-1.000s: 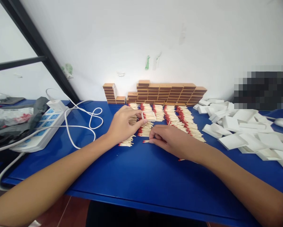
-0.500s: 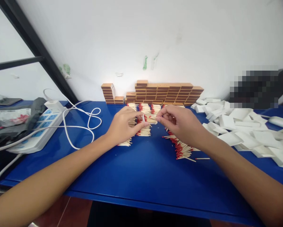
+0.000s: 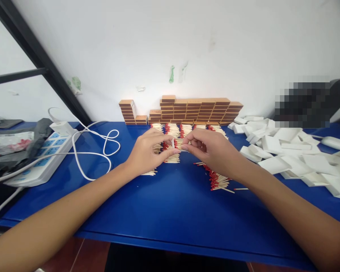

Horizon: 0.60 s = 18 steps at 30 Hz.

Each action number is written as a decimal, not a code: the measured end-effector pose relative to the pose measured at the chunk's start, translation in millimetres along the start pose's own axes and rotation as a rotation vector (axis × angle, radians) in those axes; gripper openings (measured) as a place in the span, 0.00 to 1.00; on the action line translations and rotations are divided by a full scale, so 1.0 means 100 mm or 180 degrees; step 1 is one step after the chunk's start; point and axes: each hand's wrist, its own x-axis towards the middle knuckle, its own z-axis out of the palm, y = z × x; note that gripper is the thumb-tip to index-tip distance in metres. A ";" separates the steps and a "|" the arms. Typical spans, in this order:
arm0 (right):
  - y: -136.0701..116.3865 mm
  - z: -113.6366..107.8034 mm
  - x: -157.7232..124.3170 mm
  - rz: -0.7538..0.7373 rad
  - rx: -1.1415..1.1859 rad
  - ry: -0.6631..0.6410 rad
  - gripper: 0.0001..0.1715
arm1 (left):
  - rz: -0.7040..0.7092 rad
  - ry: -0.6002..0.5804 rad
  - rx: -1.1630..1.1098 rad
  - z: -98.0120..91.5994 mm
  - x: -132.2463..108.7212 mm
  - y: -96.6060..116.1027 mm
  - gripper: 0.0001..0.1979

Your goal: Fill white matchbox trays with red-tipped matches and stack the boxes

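A small white matchbox tray (image 3: 173, 143) is pinched between the thumb and fingers of my left hand (image 3: 147, 151), tipped so one end wall shows. Red-headed matches show just behind it; whether they lie inside is hard to tell. My right hand (image 3: 208, 147) has thumb and index finger pressed together at the tray's right end, and what lies between them is hidden. Beneath and behind both hands stand bundles of matches (image 3: 172, 130) in rows. A loose heap of matches (image 3: 219, 179) lies just below my right hand.
Brown matchboxes (image 3: 187, 109) are stacked along the wall. White trays (image 3: 297, 151) are piled at the right, beside a white mouse (image 3: 334, 143). At the left lie a power strip (image 3: 45, 158) and a looped white cable (image 3: 109, 139). The blue table's (image 3: 158, 215) front edge runs below.
My right hand has moved slightly left and down, closer to my left hand and the tray. My left hand keeps its pinch on the tray. The view has shifted a little.
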 end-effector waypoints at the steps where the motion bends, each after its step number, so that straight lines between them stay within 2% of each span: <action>1: 0.00 0.01 0.00 0.0007 -0.0005 0.0004 0.06 | -0.0010 0.0000 -0.0006 0.00 0.00 0.00 0.15; 7: 0.00 0.00 0.00 0.0130 0.0089 -0.0009 0.08 | -0.0065 -0.0021 -0.0036 -0.01 0.01 0.01 0.13; 12: 0.00 -0.08 0.00 0.0189 0.0072 0.0178 0.08 | -0.0317 0.0033 -0.0100 0.00 0.01 0.02 0.12; 18: 0.02 -0.06 0.02 0.0208 0.0086 0.0169 0.09 | -0.0501 -0.0030 -0.0254 -0.01 0.01 0.06 0.12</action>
